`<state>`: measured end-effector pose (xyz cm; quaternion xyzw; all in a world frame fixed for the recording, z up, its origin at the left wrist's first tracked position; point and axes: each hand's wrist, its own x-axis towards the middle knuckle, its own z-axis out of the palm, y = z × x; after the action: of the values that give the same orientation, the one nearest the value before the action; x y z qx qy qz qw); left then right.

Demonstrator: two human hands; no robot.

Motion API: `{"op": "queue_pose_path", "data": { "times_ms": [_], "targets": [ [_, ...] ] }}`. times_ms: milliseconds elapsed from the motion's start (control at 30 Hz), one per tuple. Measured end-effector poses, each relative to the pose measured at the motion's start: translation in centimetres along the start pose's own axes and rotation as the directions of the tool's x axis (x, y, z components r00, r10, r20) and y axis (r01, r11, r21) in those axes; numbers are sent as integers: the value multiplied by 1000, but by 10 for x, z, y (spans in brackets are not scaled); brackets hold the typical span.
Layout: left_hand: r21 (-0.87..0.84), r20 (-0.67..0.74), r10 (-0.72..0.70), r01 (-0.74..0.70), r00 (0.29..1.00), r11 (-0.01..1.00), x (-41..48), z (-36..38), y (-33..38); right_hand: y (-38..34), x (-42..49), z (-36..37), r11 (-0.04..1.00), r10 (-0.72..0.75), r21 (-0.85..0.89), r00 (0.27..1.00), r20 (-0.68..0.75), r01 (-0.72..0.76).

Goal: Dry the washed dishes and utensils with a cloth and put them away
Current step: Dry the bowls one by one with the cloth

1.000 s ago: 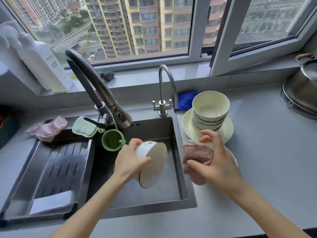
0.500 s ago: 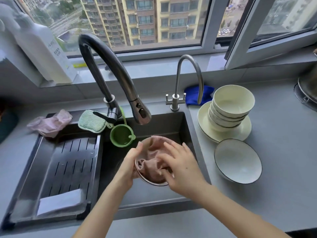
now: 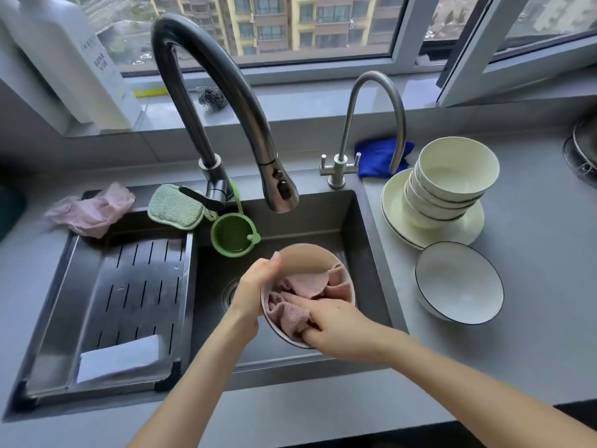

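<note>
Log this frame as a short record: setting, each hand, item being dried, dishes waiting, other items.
setting: grey counter with dark sink under a window
left hand: grips the rim of the bowl, held over the sink
right hand: presses the pink cloth into the bowl
dishes waiting: stack of cream bowls on plates; dark-rimmed bowl in front of them
other items: green sponge, green cup, blue cloth
</note>
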<state>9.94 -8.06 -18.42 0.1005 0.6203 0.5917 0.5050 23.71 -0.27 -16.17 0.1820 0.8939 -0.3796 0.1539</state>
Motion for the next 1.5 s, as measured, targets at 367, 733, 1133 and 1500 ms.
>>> {"op": "queue_pose_path", "data": {
  "times_ms": [367, 733, 1133, 1500],
  "targets": [
    [-126, 60, 86, -78, 995, 989, 0, 28, 18, -28, -1, 5, 957, 217, -56, 830, -513, -285],
    [-22, 144, -80, 84, 986, 996, 15, 37, 34, 3, -35, -30, 942, -159, -299, 987, 10, 155],
    [-225, 41, -50, 58, 998, 973, 20, 59, 20, 18, -26, -8, 922, -221, -375, 930, -293, 101],
    [-150, 47, 35, -28, 998, 988, 30, 58, 23, -4, -9, -19, 990, 39, -108, 913, -405, -90]
  ]
}}
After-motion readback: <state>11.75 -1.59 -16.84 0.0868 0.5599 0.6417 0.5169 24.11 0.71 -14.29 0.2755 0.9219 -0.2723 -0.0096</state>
